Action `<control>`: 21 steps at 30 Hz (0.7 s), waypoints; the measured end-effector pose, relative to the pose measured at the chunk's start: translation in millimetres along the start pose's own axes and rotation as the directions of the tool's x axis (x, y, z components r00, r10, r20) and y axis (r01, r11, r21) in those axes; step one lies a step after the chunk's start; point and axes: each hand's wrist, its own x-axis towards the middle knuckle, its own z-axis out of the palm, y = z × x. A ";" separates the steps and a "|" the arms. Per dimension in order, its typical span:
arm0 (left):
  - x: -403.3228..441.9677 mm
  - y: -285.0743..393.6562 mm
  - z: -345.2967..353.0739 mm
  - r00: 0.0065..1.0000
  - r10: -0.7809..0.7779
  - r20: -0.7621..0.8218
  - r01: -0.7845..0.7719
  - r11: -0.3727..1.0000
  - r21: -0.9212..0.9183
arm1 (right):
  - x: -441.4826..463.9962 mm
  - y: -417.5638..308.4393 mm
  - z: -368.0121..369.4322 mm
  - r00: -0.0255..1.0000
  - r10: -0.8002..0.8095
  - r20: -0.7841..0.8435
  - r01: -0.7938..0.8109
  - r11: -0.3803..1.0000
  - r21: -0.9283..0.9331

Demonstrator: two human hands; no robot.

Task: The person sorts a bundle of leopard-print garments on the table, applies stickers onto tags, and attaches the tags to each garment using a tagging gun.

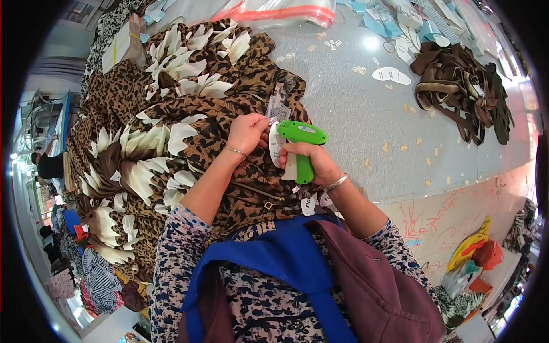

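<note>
My right hand [318, 164] grips a green tagging gun [302, 132] by its handle, with its nose pointing left. A white oval hang tag [275, 147] hangs at the nose, between my two hands. My left hand [247, 135] is closed in a pinch right beside the nose, at the edge of a leopard-print garment [229, 200]; its fingertips partly hide what they hold. Just above the gun, a greyish see-through strip [278, 106] lies on the cloth. Below my right hand, a white tag with black letters [307, 206] rests near the garment's zip.
Leopard-print clothes with cream leaf shapes [154, 177] cover the left of the grey table [349, 114]. Small paper bits are scattered over it. Brown straps [457, 86] lie in a heap at right, blue and white tags [383, 20] at the back. Plastic bags [286, 12] lie near the far edge.
</note>
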 end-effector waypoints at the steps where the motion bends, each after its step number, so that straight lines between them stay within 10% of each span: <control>1: 0.5 -1.9 -0.4 1.000 -0.004 0.001 0.004 1.000 -0.019 | 0.7 0.1 0.2 1.000 -0.001 -0.005 0.001 1.000 -0.003; 14: -1.2 -6.3 1.6 0.992 0.115 -0.060 -0.111 0.991 0.069 | 2.1 -1.7 1.7 1.000 -0.003 -0.014 0.003 1.000 -0.014; 21: -2.5 -9.0 4.0 0.889 0.441 -0.122 -0.309 0.776 0.550 | 3.6 -0.1 1.0 1.000 -0.008 0.012 0.008 1.000 -0.003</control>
